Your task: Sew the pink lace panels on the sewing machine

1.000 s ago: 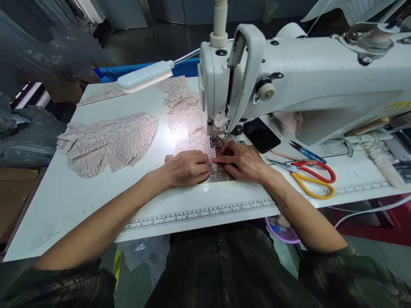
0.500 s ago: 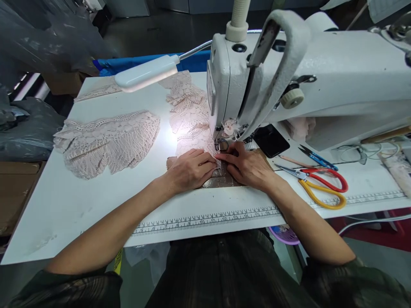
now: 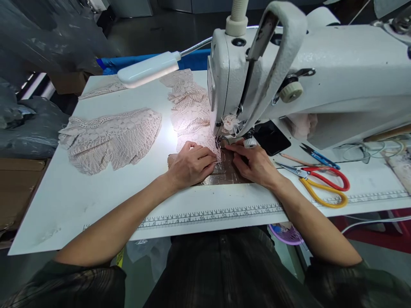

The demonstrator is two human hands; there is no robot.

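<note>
A strip of pale pink lace fabric (image 3: 194, 122) runs under the head of the white sewing machine (image 3: 257, 81), its near end by the presser foot (image 3: 221, 141). My left hand (image 3: 192, 164) lies over the near edge of the lace, fingers together and curled, gripping it against the brown metallic bed plate (image 3: 221, 175). On the other side of the needle, my right hand (image 3: 255, 164) rests on the plate. Its index finger stretches to the presser foot and its thumb is apart, with nothing visible held. The fingertips partly hide the lace edge.
Another lace piece (image 3: 112, 137) lies to the left on the white table (image 3: 96, 205). A lamp (image 3: 149, 68) hangs above. Right of my right hand are a black phone (image 3: 272, 137), red-and-yellow scissors (image 3: 321, 182) and blue thread snips (image 3: 319, 156). A printed ruler (image 3: 208, 217) lines the front edge.
My right hand has shifted slightly right, and its fingers have come away from the lace edge near my left hand. My left hand stays on the lace. The view has shifted a little.
</note>
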